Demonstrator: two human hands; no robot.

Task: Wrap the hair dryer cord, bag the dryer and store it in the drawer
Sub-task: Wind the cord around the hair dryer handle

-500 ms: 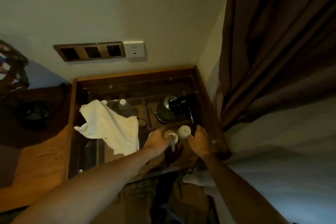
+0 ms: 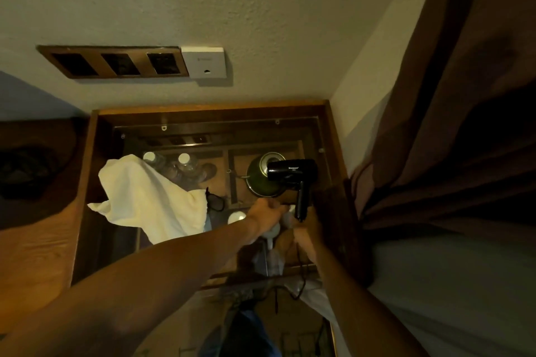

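The black hair dryer (image 2: 291,173) is held upright above the glass-topped bedside table (image 2: 333,136), nozzle pointing left. My right hand (image 2: 308,230) grips the bottom of its handle. My left hand (image 2: 266,211) has its fingers closed right beside the handle's base, where the dark cord (image 2: 302,278) comes out. The cord hangs down past the table's front edge. A white cloth bag (image 2: 150,200) with a dark drawstring lies crumpled on the left of the table. No open drawer can be made out in the dim light.
A green kettle (image 2: 261,180) stands behind the dryer. Two capped water bottles (image 2: 184,164) and a white cup (image 2: 236,216) are also on the table. A brown curtain (image 2: 449,124) hangs at the right, above pale bedding. Wall switches (image 2: 116,62) sit above the table.
My left hand has moved right, off the white cups, to the base of the dryer's handle. The two hands are now closer together. The dryer stays upright.
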